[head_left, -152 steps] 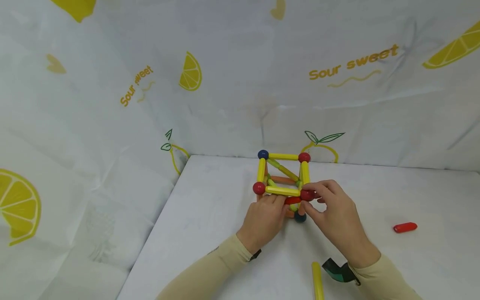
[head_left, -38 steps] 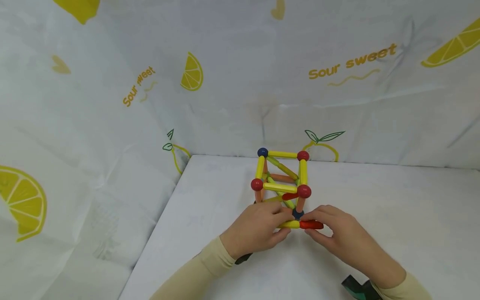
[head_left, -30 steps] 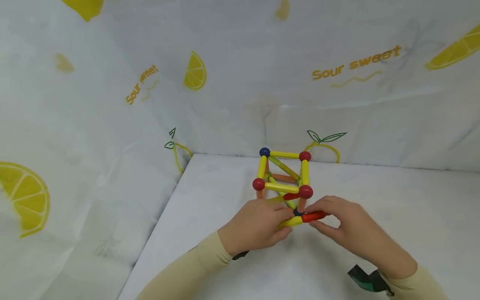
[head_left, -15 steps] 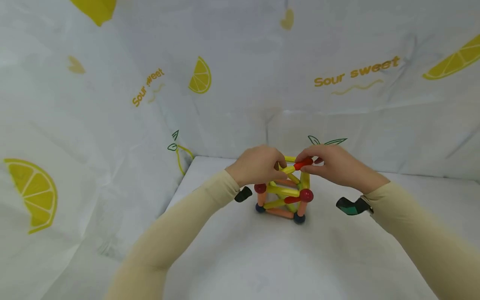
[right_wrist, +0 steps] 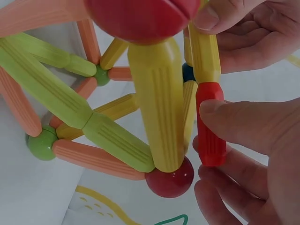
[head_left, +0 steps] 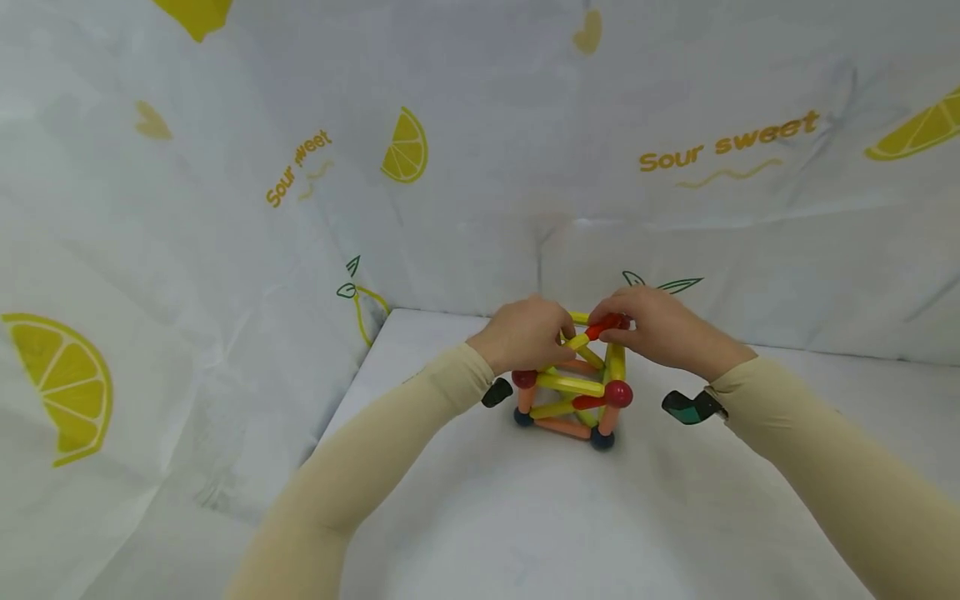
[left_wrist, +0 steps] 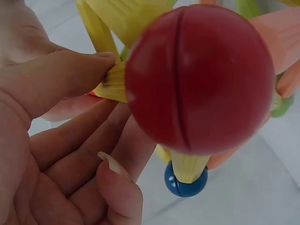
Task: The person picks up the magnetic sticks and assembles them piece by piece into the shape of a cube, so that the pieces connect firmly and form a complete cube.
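A cube-like frame of magnetic rods and balls stands on the table, its top front edge a yellow rod (head_left: 570, 384). A red ball (head_left: 618, 393) marks the top front right corner, with a dark blue ball (head_left: 602, 439) below. My left hand (head_left: 525, 335) pinches a yellow rod (right_wrist: 206, 54) between thumb and fingers. End to end with it is a red rod (right_wrist: 212, 136), which my right hand (head_left: 660, 332) pinches. This joined pair slants over the frame's top, close to the back right corner. My left hand hides the frame's back left corner in the head view.
Inside the frame run light green diagonal rods (right_wrist: 117, 143), with orange rods (head_left: 562, 427) along the base. Another red rod (head_left: 588, 402) sits within the front face. The white table (head_left: 555, 517) meets a lemon-printed cloth wall (head_left: 480, 242) just behind.
The loose yellow and red rods, on the table earlier, are now joined and held in both hands. The hands have lifted this pair from the frame's front base to its top back.
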`<control>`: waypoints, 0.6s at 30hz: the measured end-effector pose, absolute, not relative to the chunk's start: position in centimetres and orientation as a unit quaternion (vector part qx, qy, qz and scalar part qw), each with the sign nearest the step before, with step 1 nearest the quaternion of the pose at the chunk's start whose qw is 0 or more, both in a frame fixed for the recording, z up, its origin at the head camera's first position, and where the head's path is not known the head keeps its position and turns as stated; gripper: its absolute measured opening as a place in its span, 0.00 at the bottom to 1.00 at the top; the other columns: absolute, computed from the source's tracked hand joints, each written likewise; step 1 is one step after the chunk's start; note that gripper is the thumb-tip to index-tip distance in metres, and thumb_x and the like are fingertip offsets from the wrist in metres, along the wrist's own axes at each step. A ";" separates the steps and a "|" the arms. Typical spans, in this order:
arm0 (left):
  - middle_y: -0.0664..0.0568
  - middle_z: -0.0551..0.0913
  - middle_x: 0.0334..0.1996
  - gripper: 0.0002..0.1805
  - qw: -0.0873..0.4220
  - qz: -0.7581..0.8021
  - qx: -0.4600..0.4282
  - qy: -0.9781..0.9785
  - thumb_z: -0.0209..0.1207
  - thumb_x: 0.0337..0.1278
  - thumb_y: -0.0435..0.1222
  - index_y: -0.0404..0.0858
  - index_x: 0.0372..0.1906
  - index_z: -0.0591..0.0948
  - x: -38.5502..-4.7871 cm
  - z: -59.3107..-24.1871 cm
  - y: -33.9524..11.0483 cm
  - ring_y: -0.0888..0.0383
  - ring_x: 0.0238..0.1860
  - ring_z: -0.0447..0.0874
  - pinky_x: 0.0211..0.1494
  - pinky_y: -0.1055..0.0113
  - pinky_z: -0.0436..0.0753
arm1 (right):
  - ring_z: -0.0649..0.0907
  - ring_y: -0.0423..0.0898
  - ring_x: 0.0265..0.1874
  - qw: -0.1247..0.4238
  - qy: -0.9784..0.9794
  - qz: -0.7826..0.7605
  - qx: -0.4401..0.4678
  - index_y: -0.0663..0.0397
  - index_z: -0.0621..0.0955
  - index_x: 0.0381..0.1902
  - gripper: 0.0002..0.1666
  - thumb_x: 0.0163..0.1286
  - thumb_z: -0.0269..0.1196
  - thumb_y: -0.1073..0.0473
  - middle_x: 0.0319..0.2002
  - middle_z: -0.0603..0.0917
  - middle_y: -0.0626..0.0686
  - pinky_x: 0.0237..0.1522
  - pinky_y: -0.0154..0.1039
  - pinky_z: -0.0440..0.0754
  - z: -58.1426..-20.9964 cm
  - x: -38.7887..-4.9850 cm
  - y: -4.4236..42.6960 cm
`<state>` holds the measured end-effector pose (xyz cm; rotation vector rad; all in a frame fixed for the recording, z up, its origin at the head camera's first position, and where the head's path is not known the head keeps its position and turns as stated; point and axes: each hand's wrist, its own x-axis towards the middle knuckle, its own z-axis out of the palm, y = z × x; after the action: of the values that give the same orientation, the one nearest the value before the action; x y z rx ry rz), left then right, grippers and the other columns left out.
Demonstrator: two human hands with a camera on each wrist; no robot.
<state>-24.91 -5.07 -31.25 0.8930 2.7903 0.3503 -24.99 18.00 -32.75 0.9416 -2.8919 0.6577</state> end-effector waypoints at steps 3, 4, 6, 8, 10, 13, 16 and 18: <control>0.57 0.92 0.41 0.16 0.094 0.124 0.301 0.941 0.69 0.71 0.46 0.43 0.56 0.91 -25.0 -31.5 -5.2 0.65 0.30 0.87 0.28 0.75 0.84 | 0.83 0.50 0.46 0.018 -0.928 0.214 0.303 0.50 0.91 0.51 0.11 0.72 0.74 0.63 0.45 0.90 0.50 0.46 0.46 0.83 -33.1 -25.2 17.9; 0.56 0.92 0.41 0.17 0.094 0.125 0.302 0.941 0.69 0.71 0.46 0.43 0.56 0.91 -25.0 -31.6 -5.2 0.65 0.30 0.87 0.28 0.74 0.84 | 0.83 0.51 0.46 0.018 -0.929 0.215 0.300 0.50 0.91 0.51 0.11 0.72 0.74 0.62 0.46 0.90 0.50 0.47 0.46 0.83 -33.1 -25.2 17.9; 0.56 0.92 0.41 0.17 0.091 0.126 0.303 0.940 0.69 0.71 0.46 0.42 0.57 0.91 -25.1 -31.8 -5.2 0.65 0.30 0.87 0.28 0.74 0.84 | 0.83 0.51 0.47 0.016 -0.933 0.216 0.288 0.49 0.92 0.51 0.11 0.72 0.74 0.62 0.46 0.89 0.50 0.47 0.46 0.82 -33.3 -25.2 17.8; 0.56 0.92 0.41 0.17 0.089 0.124 0.304 0.940 0.69 0.72 0.46 0.42 0.57 0.91 -25.1 -31.9 -5.2 0.64 0.30 0.86 0.28 0.74 0.84 | 0.82 0.52 0.48 0.015 -0.935 0.218 0.278 0.48 0.92 0.51 0.12 0.72 0.74 0.61 0.46 0.88 0.51 0.47 0.45 0.81 -33.4 -25.2 17.7; 0.57 0.91 0.40 0.17 0.086 0.118 0.303 0.942 0.68 0.72 0.47 0.42 0.57 0.91 -25.2 -32.0 -5.2 0.64 0.31 0.86 0.28 0.74 0.83 | 0.81 0.52 0.49 0.016 -0.937 0.220 0.271 0.48 0.93 0.52 0.12 0.72 0.74 0.61 0.46 0.87 0.52 0.46 0.45 0.81 -33.5 -25.2 17.6; 0.57 0.91 0.40 0.18 0.085 0.114 0.301 0.943 0.68 0.72 0.47 0.42 0.57 0.91 -25.3 -32.2 -5.2 0.63 0.30 0.85 0.29 0.74 0.83 | 0.80 0.53 0.49 0.021 -0.936 0.220 0.273 0.48 0.93 0.51 0.12 0.72 0.74 0.60 0.46 0.87 0.52 0.46 0.45 0.80 -33.7 -25.2 17.4; 0.56 0.91 0.40 0.18 0.091 0.115 0.296 0.944 0.68 0.72 0.47 0.42 0.58 0.90 -25.3 -32.2 -5.3 0.64 0.29 0.86 0.29 0.74 0.84 | 0.81 0.53 0.47 0.035 -0.934 0.214 0.283 0.49 0.93 0.51 0.12 0.71 0.75 0.61 0.45 0.87 0.52 0.46 0.46 0.80 -33.8 -25.3 17.3; 0.55 0.92 0.41 0.18 0.094 0.115 0.296 0.944 0.68 0.73 0.47 0.42 0.58 0.90 -25.3 -32.2 -5.2 0.64 0.29 0.87 0.30 0.74 0.84 | 0.82 0.52 0.46 0.043 -0.934 0.209 0.286 0.51 0.93 0.51 0.12 0.71 0.75 0.61 0.44 0.88 0.52 0.46 0.46 0.81 -33.9 -25.3 17.3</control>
<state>-25.34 -5.22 -32.22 0.8778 2.7998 0.3398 -25.29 17.32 -33.94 0.8755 -2.8571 0.6384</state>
